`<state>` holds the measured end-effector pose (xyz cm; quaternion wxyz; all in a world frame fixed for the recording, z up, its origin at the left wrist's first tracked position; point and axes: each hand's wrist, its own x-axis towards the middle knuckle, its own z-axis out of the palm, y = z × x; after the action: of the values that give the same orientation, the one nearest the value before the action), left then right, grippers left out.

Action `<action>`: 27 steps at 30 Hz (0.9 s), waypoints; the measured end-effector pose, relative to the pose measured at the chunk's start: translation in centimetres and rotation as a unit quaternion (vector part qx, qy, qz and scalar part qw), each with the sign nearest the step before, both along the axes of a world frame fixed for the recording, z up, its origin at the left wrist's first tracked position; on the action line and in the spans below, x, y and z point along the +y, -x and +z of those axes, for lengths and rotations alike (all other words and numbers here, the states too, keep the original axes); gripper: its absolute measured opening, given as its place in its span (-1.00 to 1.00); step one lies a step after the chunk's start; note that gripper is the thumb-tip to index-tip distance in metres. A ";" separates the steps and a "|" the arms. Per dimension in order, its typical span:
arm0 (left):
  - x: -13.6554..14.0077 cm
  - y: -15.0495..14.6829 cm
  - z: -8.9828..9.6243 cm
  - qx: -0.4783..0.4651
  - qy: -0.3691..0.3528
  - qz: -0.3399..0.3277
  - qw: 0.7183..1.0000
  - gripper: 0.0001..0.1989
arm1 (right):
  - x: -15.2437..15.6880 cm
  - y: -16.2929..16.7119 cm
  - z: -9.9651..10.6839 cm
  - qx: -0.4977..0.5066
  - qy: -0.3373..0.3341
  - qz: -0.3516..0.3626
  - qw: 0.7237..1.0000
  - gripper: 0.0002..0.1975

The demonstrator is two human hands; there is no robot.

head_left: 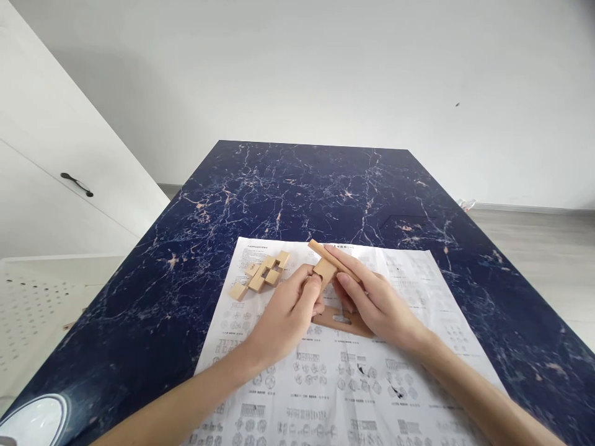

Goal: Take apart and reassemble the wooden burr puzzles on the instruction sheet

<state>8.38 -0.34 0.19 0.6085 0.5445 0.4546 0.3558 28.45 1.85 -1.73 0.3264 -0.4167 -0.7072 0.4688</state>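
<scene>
My left hand is closed, pinching a flat notched wooden piece between thumb and fingers. My right hand is closed on a long narrow wooden strip, its fingers stretched along it and its thumb beneath. The strip's edge meets the flat piece, tilted above the paper; whether they are joined I cannot tell. Under my hands lies a flat wooden plate with a slot, partly covered. Left of my left hand sits a cluster of small interlocked wooden blocks with notches.
A large printed instruction sheet with diagrams lies beneath everything on the dark blue marbled table. A round white object sits at the table's lower left. A white cabinet with a black handle stands on the left, and a white wall rises behind.
</scene>
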 end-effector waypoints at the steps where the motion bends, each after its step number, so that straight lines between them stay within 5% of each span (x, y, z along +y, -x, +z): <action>1: 0.0 0.0 0.0 -0.001 -0.002 0.002 1.000 -0.66 | 0.0 0.1 -0.1 -0.003 -0.008 -0.005 1.000 -0.48; 14: 0.0 0.0 -0.2 0.007 -0.004 0.008 1.000 -0.67 | 0.1 -0.4 -0.2 -0.042 -0.055 0.008 0.998 -0.48; 19: 0.0 -0.1 -0.1 -0.013 0.002 0.014 1.000 -0.67 | -0.1 -0.1 -0.8 -0.077 -0.104 -0.042 0.991 -0.48; 27: 0.0 -0.3 0.1 -0.036 0.011 0.030 0.999 -0.66 | 0.0 0.2 -0.6 -0.144 -0.222 -0.117 0.957 -0.75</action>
<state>8.68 -0.36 0.28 0.6194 0.5108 0.4525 0.3883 28.21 1.82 -2.32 0.3579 -0.4762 -0.7795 0.1937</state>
